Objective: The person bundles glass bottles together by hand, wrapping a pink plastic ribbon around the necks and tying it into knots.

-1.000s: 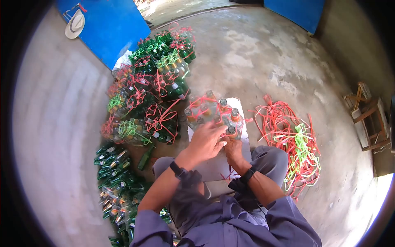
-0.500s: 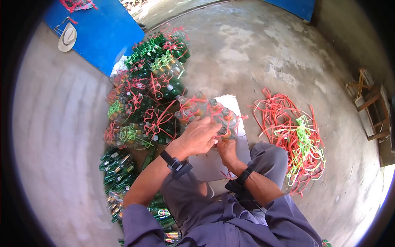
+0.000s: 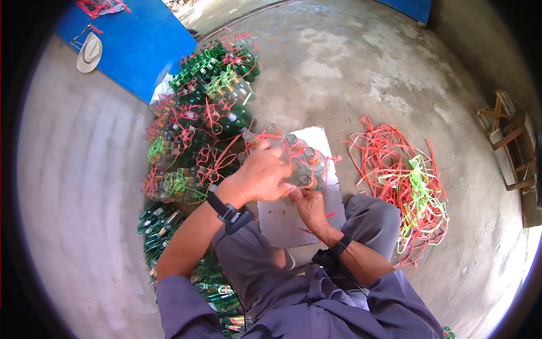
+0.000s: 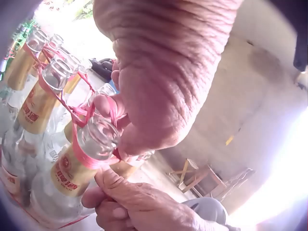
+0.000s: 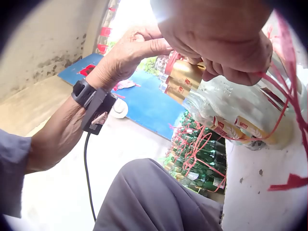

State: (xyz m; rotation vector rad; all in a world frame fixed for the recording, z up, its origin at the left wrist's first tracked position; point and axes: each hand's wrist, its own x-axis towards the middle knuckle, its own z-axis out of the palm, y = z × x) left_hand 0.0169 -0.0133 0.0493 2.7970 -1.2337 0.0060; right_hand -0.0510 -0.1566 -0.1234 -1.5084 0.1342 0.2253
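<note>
A cluster of clear glass bottles point(image 3: 315, 164) with gold neck labels stands upright on a white board point(image 3: 282, 223). Red plastic strap point(image 4: 72, 113) runs from neck to neck and loops round the nearest bottle's neck point(image 4: 98, 139). My left hand point(image 3: 261, 174) reaches over the bottles, its fingers curled and pinching the strap beside that neck. Lower down, my right hand point(image 3: 311, 210) has its thumb at the same neck. Its fingers curl round red strap, and strands trail from the fist in the right wrist view. Part of the left fingers is hidden behind the palm.
Strapped bundles of green and clear bottles point(image 3: 192, 127) crowd the left side. Loose green bottles point(image 3: 161, 226) lie nearer my left leg. To the right is a tangled heap of red and green strap point(image 3: 403, 192). A wooden frame point(image 3: 514, 150) leans by the right wall.
My left hand has moved left across the bottle tops, away from the front neck. The right hand stays close to the front bottle. The head view has shifted slightly.
</note>
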